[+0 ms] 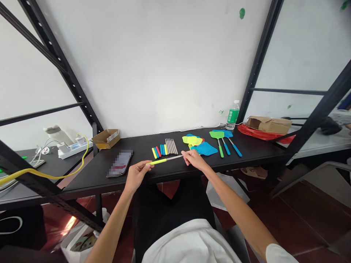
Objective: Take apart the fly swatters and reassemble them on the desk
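A yellow handle with a metal rod [159, 161] is stretched between my two hands above the front of the black table. My left hand [136, 175] grips the yellow end. The fingers of my right hand [193, 159] pinch the far end of the rod. Just behind lie several loose coloured handles [159, 150] and a row of metal rods [171, 146]. Beyond my right hand is a pile of yellow, blue and red fly swatter heads [204, 148]. Several whole fly swatters [220, 141], green and blue, lie farther right.
A phone [120, 163] lies left of my left hand, with an open cardboard box [106, 138] behind it. A water bottle [233, 115] stands at the back right, near a brown carton [270, 124] on red plastic. Black shelf posts rise on both sides.
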Available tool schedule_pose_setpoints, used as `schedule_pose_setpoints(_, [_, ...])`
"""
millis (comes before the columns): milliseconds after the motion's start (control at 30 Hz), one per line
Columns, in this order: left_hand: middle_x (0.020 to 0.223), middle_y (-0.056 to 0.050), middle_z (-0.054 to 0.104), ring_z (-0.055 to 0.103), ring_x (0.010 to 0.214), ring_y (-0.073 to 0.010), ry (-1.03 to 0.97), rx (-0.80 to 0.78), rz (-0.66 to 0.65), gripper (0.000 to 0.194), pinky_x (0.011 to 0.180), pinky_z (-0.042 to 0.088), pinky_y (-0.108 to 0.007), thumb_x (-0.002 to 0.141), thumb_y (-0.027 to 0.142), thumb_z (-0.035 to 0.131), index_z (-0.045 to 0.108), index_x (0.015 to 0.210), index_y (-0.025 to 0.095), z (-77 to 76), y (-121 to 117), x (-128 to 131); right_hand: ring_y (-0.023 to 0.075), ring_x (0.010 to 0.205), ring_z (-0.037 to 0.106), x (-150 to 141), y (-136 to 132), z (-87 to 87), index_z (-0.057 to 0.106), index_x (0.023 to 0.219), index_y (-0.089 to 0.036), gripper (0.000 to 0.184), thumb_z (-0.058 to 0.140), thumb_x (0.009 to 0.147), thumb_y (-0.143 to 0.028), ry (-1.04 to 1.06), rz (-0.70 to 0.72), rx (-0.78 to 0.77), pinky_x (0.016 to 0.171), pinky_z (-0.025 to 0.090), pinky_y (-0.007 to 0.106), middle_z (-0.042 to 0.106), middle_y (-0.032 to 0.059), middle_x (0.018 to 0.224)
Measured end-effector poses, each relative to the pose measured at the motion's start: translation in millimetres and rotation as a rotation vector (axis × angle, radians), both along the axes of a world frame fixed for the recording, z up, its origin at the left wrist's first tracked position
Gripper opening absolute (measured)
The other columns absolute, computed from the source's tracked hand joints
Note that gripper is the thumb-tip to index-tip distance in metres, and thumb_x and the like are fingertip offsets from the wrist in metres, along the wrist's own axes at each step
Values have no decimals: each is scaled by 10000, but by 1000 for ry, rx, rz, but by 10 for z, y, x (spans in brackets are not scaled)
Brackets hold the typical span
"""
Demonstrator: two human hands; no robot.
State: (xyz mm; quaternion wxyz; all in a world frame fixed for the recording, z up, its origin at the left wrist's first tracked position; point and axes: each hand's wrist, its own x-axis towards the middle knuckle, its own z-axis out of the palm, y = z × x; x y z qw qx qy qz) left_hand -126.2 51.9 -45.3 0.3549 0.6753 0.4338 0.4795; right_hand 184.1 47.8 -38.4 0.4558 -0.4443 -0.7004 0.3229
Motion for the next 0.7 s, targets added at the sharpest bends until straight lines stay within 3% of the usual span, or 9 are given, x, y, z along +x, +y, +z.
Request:
schedule_pose_setpoints(167, [779,-61,739,649,736,-193,130,12,-42,426,686,480,-275,839,517,645,737,1055,162,45,-67,66,143,486,519,-46,10,-26,584,567,-214,582,436,926,-648,9,1,-30,573,392,299,609,17,502])
schedule_pose_setpoints(300, [602,3,601,552,611,-166,270,30,-54,418,590,388,-251,865,532,594,757,1027,183,93,-117,137,177,600,613,-109,0,-36,671,658,-210,505,457,948,-564,-87,-31,68,652,434,310,680,35,618])
schedule_pose_setpoints(433, [577,16,514,486,590,-153,238,65,-14,450,577,351,-248,908,543,517,756,1006,174,97,-96,142,231,837,642,-78,-10,-1,724,910,-226,344,456,971,-432,-181,-289,283,795,462,351,730,60,879])
schedule_pose_setpoints(533, [573,16,504,482,589,-155,230,82,16,450,580,354,-250,909,545,512,756,989,176,90,-87,143,289,1116,555,15,29,-10,742,933,-214,314,456,969,-339,-397,-546,423,969,403,415,685,116,1127])
schedule_pose_setpoints(700, [548,20,519,495,581,-157,246,95,25,431,585,361,-247,896,537,528,770,946,185,102,-120,170,406,1368,324,139,151,-150,729,1090,-167,353,551,919,-419,-724,-719,356,1054,291,530,487,192,1437])
